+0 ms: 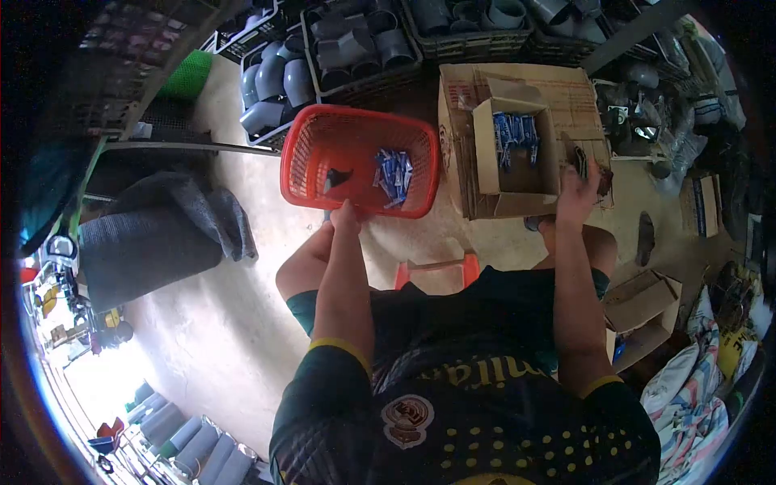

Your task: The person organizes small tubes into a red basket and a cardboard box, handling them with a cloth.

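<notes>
My left hand [345, 217] is closed on the near rim of a red plastic basket [299, 174]. Inside the basket lie a pile of small blue-and-white packets [394, 174] and a small black piece [338, 177]. To the right, my right hand [577, 192] is at the right side of an open cardboard box [517, 204], its fingers curled around a small dark thing [580, 159] that I cannot make out. More blue-and-white packets [516, 133] sit in that box. The box rests on a larger flattened-looking carton [457, 129].
Black crates [362, 74] of grey pipe fittings line the back. A red stool [436, 267] is between my knees. Dark rolled matting [153, 250] lies on the left. Another open carton [647, 311] and woven sacks [687, 404] are on the right.
</notes>
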A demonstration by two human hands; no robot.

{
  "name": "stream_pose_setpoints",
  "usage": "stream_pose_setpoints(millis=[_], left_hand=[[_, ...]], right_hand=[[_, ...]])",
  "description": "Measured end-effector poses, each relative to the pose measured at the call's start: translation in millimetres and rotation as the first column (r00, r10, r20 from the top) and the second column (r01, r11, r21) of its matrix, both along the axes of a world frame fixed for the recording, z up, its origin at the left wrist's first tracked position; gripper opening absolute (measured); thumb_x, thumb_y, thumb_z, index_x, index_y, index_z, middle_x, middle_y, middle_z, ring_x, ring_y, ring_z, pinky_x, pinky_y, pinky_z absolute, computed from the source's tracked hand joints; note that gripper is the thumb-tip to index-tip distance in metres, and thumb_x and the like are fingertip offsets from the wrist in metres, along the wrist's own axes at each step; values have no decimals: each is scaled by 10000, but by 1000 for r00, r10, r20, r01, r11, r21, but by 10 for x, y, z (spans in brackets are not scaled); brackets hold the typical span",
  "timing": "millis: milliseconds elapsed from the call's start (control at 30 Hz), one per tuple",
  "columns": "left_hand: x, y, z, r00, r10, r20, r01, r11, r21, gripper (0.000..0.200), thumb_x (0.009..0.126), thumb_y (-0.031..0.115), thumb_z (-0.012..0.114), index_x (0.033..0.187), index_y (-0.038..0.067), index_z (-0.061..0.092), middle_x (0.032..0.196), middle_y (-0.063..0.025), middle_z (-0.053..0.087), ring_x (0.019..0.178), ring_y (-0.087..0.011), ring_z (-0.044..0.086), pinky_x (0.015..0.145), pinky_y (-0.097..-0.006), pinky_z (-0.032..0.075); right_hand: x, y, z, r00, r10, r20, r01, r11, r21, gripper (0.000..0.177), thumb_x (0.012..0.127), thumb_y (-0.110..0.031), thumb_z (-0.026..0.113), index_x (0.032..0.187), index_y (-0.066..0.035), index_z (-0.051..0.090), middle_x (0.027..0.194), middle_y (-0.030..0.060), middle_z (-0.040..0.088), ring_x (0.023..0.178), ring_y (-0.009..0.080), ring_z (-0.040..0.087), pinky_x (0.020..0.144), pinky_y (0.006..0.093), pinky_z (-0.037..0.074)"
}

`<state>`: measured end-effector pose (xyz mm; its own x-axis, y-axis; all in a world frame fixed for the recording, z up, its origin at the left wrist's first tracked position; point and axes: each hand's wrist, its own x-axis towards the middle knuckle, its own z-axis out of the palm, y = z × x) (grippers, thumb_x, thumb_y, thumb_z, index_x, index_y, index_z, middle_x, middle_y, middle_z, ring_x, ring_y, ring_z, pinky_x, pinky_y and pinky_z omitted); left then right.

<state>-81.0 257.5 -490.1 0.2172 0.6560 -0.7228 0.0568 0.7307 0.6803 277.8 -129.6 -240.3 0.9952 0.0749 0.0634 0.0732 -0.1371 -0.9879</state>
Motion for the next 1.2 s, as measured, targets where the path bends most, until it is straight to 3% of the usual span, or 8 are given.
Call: stream_pose_setpoints(millis=[200,333,500,667,800,900,1033,1200], left_hand=[[-407,-387,1257,922,-290,-257,370,856,362,379,904,121,609,1245,-3,502,1091,-191,617,963,-335,658,731,-515,608],[-620,-1010,2669,977,-168,134,121,946,300,378,904,111,614,1242,-15,503,1098,-173,629,968,-306,663,755,-466,614],[-674,-1841,3928,988,-111,105,53,893,446,375,928,172,591,1249,3,496,1105,-155,633,956,-291,668,748,-433,611],[-1286,-1824,4194,975,-57,216,-53,880,471,439,997,383,461,1257,30,481,1097,-146,638,929,-284,661,743,-445,577],[-1829,-1034,4967,943,247,224,-325,528,785,754,952,675,287,1450,111,330,1388,-174,474,1257,-305,498,1034,-559,417],[-1697,-937,5519,916,-373,149,66,505,860,881,943,671,352,1507,10,204,1446,-180,417,1370,-310,368,1090,-491,359],[-1923,-1003,5366,968,-159,195,-18,727,686,923,883,538,575,1485,-64,217,1475,-195,381,1360,-325,380,1095,-466,358],[-1664,-1255,5616,901,-435,2,265,552,790,953,816,435,672,1473,-93,226,1478,-208,373,1346,-329,400,1094,-451,358]], right_hand=[[-732,394,166,913,409,10,-407,911,-71,539,924,-235,673,1385,-67,453,1259,94,571,962,144,597,847,286,485],[-1267,677,276,697,459,-551,-571,820,-39,601,901,-272,691,1405,-93,417,1238,102,577,1002,183,614,844,324,517],[-1511,539,930,363,782,-507,-529,621,578,531,890,-213,661,1352,-27,477,1193,114,638,1043,211,643,894,380,533],[-1493,255,1445,475,811,-341,-569,579,584,462,845,-76,620,1288,17,528,1183,123,635,1064,226,628,937,370,504],[-1259,-22,1476,425,861,-280,-541,490,684,559,825,-59,591,1359,27,451,1257,153,592,1119,268,605,964,411,492],[-1105,-134,1556,319,898,-301,-525,433,733,526,838,-70,605,1343,13,485,1229,141,617,1096,252,626,964,401,499],[-1128,-154,1445,241,887,-393,-583,456,672,587,830,-86,621,1386,-9,449,1263,148,598,1138,258,604,982,403,486],[-1096,-40,1326,563,770,-301,-732,634,251,675,840,-118,629,1446,-11,350,1351,187,520,1216,301,545,1018,409,453]])
